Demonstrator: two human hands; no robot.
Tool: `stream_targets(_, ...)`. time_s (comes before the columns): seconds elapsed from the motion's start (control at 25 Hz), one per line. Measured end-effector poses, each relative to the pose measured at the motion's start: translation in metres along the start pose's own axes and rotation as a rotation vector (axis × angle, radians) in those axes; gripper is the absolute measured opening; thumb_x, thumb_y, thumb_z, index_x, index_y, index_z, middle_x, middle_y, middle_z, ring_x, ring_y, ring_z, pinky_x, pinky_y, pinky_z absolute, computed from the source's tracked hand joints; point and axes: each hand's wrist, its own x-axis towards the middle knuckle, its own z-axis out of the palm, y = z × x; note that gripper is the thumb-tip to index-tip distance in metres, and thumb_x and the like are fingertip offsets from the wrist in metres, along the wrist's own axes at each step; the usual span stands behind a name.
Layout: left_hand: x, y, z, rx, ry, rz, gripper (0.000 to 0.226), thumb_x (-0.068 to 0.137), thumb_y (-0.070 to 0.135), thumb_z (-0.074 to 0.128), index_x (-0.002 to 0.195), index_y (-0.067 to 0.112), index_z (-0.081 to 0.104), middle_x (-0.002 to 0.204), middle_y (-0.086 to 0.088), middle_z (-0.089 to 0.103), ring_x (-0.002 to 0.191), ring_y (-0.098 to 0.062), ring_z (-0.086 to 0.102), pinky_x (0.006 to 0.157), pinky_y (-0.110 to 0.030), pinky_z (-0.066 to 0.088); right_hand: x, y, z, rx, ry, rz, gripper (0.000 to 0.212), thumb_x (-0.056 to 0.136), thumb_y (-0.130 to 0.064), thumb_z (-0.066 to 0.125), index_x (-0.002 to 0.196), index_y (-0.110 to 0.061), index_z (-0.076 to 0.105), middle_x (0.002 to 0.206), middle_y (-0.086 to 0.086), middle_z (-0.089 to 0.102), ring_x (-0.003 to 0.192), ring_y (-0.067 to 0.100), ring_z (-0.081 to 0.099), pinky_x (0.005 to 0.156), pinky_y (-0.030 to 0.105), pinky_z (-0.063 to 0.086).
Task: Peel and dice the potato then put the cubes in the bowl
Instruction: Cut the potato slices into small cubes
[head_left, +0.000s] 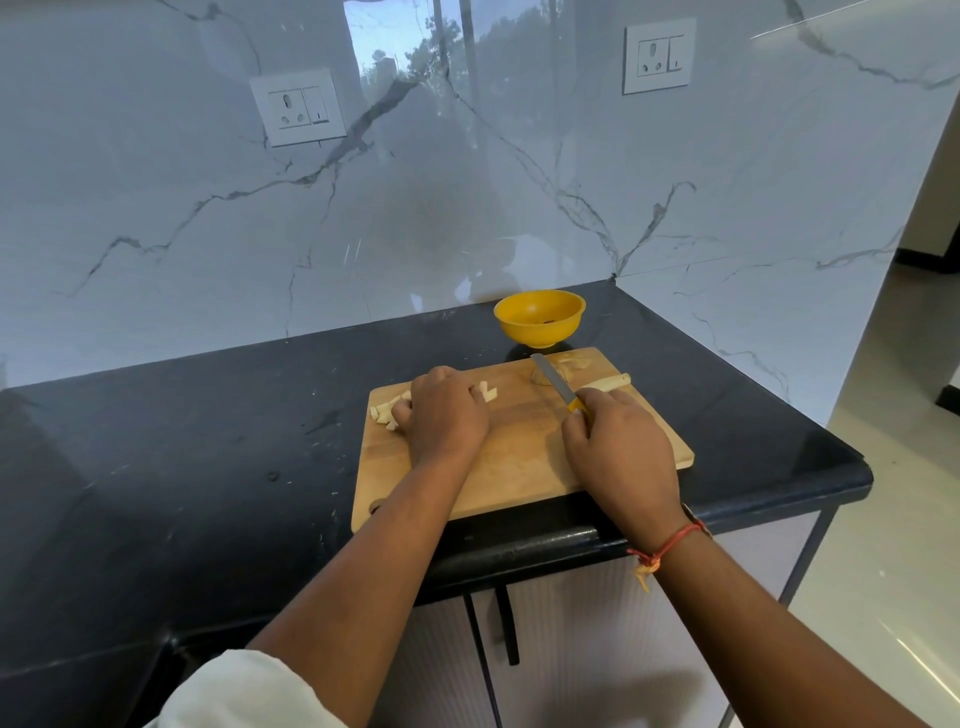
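Nearest, a white sleeve (244, 691) covers the left upper arm, and a red thread (670, 540) circles the right wrist. Both hands work over a wooden cutting board (519, 457) that lies on the black counter (208, 415). The left hand (447, 410) sits at the board's left side, fingers curled down around a cluster of pale potato pieces (382, 413), some showing on either side of it. The right hand (618, 447) grips the yellow handle of a knife (553, 382), its blade pointing away and leftward. One long potato strip (608, 382) lies just beyond this hand. Brownish peels (571, 361) sit at the board's far edge. Just past them stands the yellow bowl (539, 317). Two wall sockets (298, 106) are set in the marble wall behind.
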Motion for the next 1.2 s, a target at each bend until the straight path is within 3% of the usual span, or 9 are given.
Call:
stream_targets(0.12,-0.002,0.001,0.001,0.027,-0.062,0.045,0.020,0.097,0.041,0.060,0.100,0.031,0.077,0.121,0.007,0.061,0.119,-0.016,0.048,0.091,-0.042,0.029,0.000,-0.001,-0.001,0.001,-0.007,0.003,0.032,0.099,-0.032,0.047,0.122,-0.019,0.066,0.085,-0.007,0.053,0.073,0.008,0.051,0.057,0.020,0.038)
stream_targets(0.32,-0.004,0.001,-0.004,0.015,-0.089,0.113,0.017,0.092,0.041,0.067,0.106,0.035,0.076,0.137,0.009,0.056,0.132,-0.016,0.041,0.098,-0.043,0.027,0.000,-0.001,-0.001,0.009,-0.011,0.003,0.033,0.099,-0.031,0.047,0.125,-0.019,0.065,0.089,-0.006,0.056,0.075,0.008,0.052,0.060,0.021,0.040)
stream_targets(0.44,-0.008,0.003,-0.005,0.003,-0.108,0.211,0.017,0.094,0.039,0.066,0.107,0.035,0.075,0.128,0.012,0.057,0.125,-0.014,0.041,0.089,-0.036,0.022,0.000,-0.001,-0.001,0.015,-0.008,0.004,0.034,0.099,-0.032,0.048,0.127,-0.019,0.064,0.094,-0.003,0.062,0.077,0.009,0.053,0.062,0.021,0.043)
stream_targets(0.56,-0.011,0.006,-0.002,-0.025,-0.134,0.275,0.016,0.096,0.036,0.064,0.107,0.035,0.074,0.117,0.013,0.066,0.119,-0.016,0.048,0.091,-0.039,0.027,0.000,-0.001,0.000,0.012,-0.010,0.007,0.036,0.099,-0.033,0.048,0.129,-0.020,0.063,0.097,-0.002,0.063,0.077,0.007,0.051,0.063,0.021,0.042)
stream_targets(0.88,-0.009,0.004,0.000,-0.046,-0.124,0.222,0.017,0.098,0.029,0.059,0.091,0.029,0.075,0.091,0.009,0.069,0.100,-0.015,0.057,0.085,-0.037,0.026,-0.001,-0.002,-0.002,-0.004,-0.014,-0.003,0.034,0.099,-0.033,0.048,0.127,-0.021,0.064,0.092,-0.004,0.059,0.076,0.008,0.051,0.061,0.020,0.039)
stream_targets(1.04,-0.007,0.002,0.002,-0.086,-0.126,0.262,0.020,0.097,0.023,0.060,0.090,0.031,0.077,0.090,0.011,0.070,0.096,-0.013,0.058,0.085,-0.036,0.034,-0.001,-0.006,-0.002,-0.027,-0.061,-0.065,0.030,0.098,-0.033,0.049,0.120,-0.023,0.068,0.088,-0.005,0.055,0.074,0.009,0.052,0.059,0.021,0.041)
stream_targets(1.2,-0.004,-0.001,0.004,-0.208,-0.158,0.293,0.018,0.094,0.018,0.065,0.094,0.029,0.079,0.091,0.010,0.074,0.089,-0.011,0.063,0.081,-0.040,0.054,-0.009,-0.014,0.000,-0.106,-0.064,-0.113,0.023,0.097,-0.031,0.051,0.105,-0.023,0.071,0.085,-0.005,0.048,0.066,0.008,0.045,0.052,0.017,0.030)
